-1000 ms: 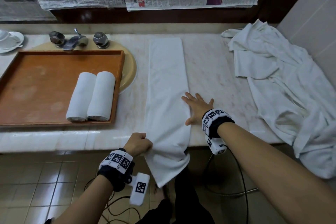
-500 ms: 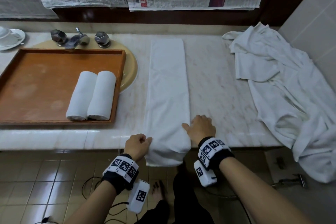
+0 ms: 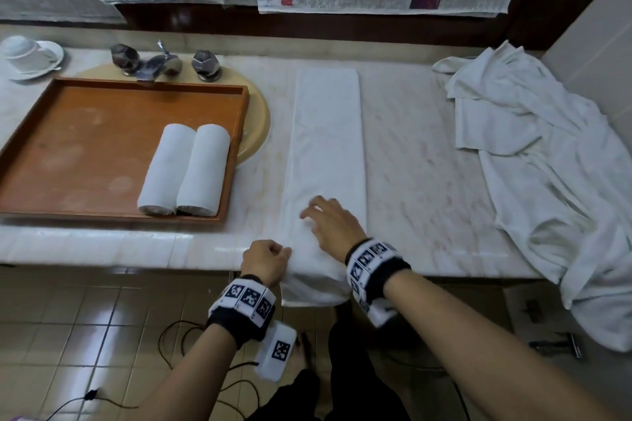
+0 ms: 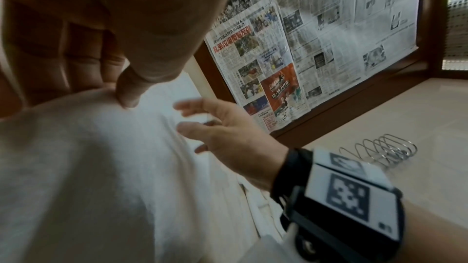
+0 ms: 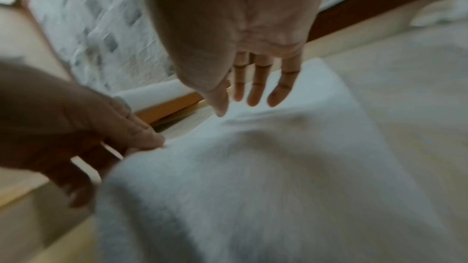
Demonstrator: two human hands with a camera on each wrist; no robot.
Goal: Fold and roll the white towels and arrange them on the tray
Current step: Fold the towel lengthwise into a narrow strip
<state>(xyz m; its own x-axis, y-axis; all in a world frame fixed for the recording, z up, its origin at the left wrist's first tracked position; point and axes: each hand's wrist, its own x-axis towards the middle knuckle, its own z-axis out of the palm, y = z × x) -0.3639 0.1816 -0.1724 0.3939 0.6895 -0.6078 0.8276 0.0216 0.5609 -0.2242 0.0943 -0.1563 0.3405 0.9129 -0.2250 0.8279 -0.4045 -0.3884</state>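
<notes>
Currently we are pinching the near left edge of the folded towel strip (image 3: 326,147) with our left hand (image 3: 265,261), while our right hand (image 3: 330,224) is lying flat, fingers (image 5: 254,95) extended. The strip is lying along the desk (image 3: 420,154), its near end overhanging. Soft and limp, it is best gripped at both near corners.

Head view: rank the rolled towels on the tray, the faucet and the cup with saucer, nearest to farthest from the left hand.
From the left hand:
1. Rolled towels, at the tray's near right corner.
2. Faucet, behind the tray at the counter's back.
3. Cup with saucer, far left corner.
</notes>
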